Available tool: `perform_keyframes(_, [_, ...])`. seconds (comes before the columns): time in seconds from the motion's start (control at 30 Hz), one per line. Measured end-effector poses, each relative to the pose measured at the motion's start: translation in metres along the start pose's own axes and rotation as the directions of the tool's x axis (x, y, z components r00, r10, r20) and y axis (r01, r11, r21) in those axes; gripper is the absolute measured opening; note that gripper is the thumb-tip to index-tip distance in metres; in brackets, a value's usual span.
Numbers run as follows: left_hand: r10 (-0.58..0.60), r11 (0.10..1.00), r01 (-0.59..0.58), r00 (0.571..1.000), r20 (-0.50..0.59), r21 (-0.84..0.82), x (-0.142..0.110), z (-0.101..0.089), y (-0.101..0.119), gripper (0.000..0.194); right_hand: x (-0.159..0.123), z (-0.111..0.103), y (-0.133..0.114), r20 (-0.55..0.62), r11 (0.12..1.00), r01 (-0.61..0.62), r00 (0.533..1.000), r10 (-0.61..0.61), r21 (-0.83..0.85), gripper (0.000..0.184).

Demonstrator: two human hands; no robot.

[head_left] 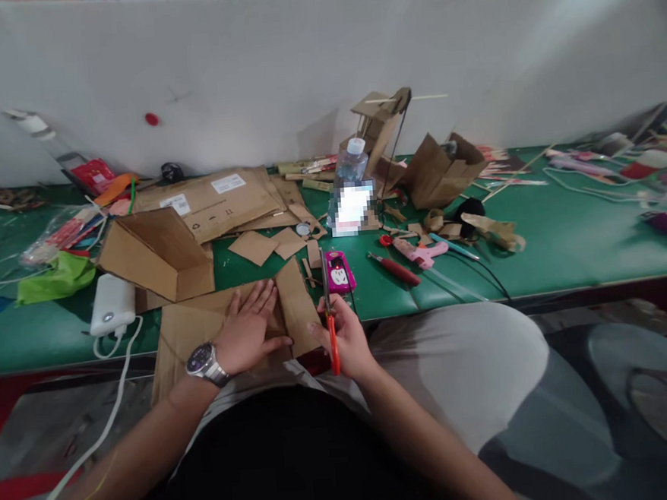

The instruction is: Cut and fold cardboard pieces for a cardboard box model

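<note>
My left hand (249,328) lies flat on a brown cardboard sheet (193,324), fingers stretched out and thumb apart. The sheet overhangs the front edge of the green table, and its right-hand flap (297,306) is folded along a crease. In my right hand (345,337) is a pair of scissors (333,341) with orange handles. Their blades point away from me, just right of the flap, and look closed together. A folded cardboard piece (156,255) stands beyond the sheet on the left.
A white power strip (112,305) with a cable sits at left. Right of the scissors lie a magenta device (340,271), a red-handled tool (395,268) and a pink glue gun (421,252). A plastic bottle (353,161) and an open cardboard box (442,170) stand farther back.
</note>
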State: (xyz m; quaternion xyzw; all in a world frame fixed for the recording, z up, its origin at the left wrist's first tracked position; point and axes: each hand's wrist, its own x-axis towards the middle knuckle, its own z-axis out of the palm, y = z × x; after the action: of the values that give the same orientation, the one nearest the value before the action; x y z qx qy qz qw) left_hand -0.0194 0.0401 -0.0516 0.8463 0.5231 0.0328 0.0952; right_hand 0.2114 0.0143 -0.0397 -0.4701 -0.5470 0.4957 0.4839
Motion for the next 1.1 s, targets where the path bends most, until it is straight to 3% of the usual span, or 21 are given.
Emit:
perform_keyframes(0.27, [0.004, 0.999, -0.003, 1.0, 0.015, -0.038, 0.003, 0.003, -0.005, 0.107, 0.001, 0.002, 0.0, 0.038, 0.972, -0.061, 0.998, 0.054, 0.227, 0.039])
perform_keyframes(0.9, [-0.005, 0.993, 0.006, 1.0, 0.008, -0.117, 0.004, -0.001, -0.005, 0.11, -0.005, 0.005, 0.013, -0.013, 0.959, -0.073, 0.997, 0.079, 0.273, 0.05])
perform_keyframes(1.1, [-0.007, 0.993, 0.008, 1.0, 0.005, -0.121, 0.003, -0.001, -0.004, 0.111, -0.009, 0.008, 0.014, 0.048, 0.951, -0.077, 0.997, 0.066, 0.298, 0.05])
